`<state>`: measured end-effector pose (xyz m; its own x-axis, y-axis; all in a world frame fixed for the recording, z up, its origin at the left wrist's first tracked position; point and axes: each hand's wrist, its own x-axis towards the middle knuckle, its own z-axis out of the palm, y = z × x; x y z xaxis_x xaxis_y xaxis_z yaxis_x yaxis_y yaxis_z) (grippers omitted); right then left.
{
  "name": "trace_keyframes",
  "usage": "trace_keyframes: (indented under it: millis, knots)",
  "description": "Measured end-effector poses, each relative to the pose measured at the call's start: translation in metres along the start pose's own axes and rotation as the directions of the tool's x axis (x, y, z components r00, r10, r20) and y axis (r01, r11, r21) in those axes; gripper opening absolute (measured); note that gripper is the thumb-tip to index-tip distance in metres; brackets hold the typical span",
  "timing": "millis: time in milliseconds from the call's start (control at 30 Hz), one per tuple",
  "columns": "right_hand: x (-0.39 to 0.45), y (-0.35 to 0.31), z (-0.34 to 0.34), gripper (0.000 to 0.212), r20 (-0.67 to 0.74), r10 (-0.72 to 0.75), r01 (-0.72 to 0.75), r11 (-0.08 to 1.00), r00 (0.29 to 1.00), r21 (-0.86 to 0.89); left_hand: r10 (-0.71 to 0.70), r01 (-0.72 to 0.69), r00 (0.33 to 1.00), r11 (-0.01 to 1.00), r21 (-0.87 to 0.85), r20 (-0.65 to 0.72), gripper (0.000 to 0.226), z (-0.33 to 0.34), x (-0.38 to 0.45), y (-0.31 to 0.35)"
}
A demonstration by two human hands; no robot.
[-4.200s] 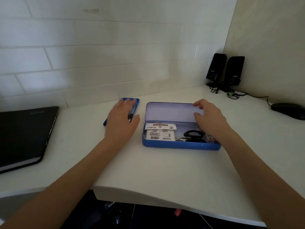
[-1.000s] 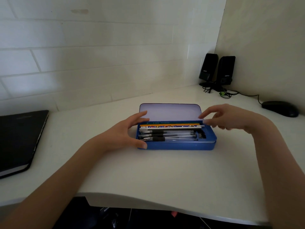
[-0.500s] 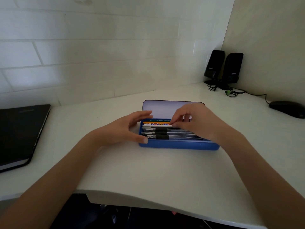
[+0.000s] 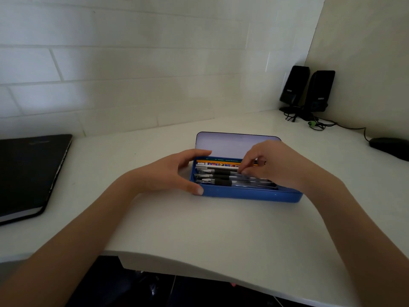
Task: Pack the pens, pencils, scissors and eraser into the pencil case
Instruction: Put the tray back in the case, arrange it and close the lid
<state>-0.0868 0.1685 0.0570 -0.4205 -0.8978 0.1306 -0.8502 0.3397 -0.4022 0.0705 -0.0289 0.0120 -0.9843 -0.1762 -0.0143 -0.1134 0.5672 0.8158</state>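
Pencil case open mid-desk, pens and pencils already inside — nearly done. Left hand grips case's left end; right hand fingertips curled onto pens, grasp unclear. Scissors, eraser not visible; lid unclosed.

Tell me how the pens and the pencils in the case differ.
The pens have clear barrels with black grips and metal tips; the pencils are opaque, one orange, one white with coloured print. The pens lie along the near side of the pencil case, the pencils along the far side by the raised lid. Both sets lie flat, lengthwise and parallel, and the right hand covers their right ends.
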Motion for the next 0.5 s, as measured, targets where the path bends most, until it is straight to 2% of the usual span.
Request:
trace_keyframes:
  millis: [100,233,333,500]
  knots:
    - [-0.001,-0.004,-0.002,0.007,0.023,0.055,-0.053,0.996,0.998,-0.075,0.029,-0.028,0.999,0.999,-0.042,0.015,0.074,0.000,-0.001,0.003]
    - [-0.008,-0.002,-0.017,0.015,-0.034,0.181,-0.183,0.946,0.983,-0.269,0.039,-0.040,0.999,0.999,-0.022,-0.012,0.042,0.000,-0.003,0.009]
    - [-0.016,0.009,-0.032,0.016,-0.020,0.296,-0.289,0.915,0.955,-0.280,0.038,-0.047,0.992,0.996,-0.076,-0.122,0.021,0.001,-0.003,0.010]
    - [-0.021,0.025,-0.040,0.019,0.125,0.386,-0.349,0.905,0.914,-0.244,0.004,-0.034,0.965,0.993,-0.112,-0.261,0.017,0.001,0.000,0.008]
